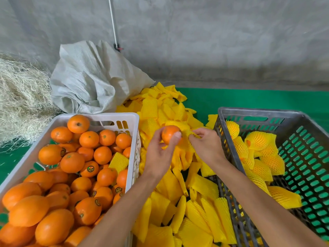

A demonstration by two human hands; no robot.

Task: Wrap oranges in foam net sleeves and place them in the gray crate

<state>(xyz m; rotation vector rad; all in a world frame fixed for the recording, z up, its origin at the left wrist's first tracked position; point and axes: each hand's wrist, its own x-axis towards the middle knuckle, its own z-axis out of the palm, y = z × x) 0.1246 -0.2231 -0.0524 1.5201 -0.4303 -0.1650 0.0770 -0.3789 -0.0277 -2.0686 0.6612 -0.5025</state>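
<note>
Oranges fill our white crate [132, 122] on the left of the green worktop [249, 98]. To the right sits the gray crate [224, 111], holding several wrapped oranges [258, 139] along its left side. Between the crates spreads the pile of yellow foam net sleeves [195, 207]. Above it, our left hand [158, 154] grips one bare orange [169, 134] between fingers and thumb. Just beside it, our right hand [208, 145] pinches a foam sleeve [191, 135], seemingly touching the fruit, though the contact is unclear.
</note>
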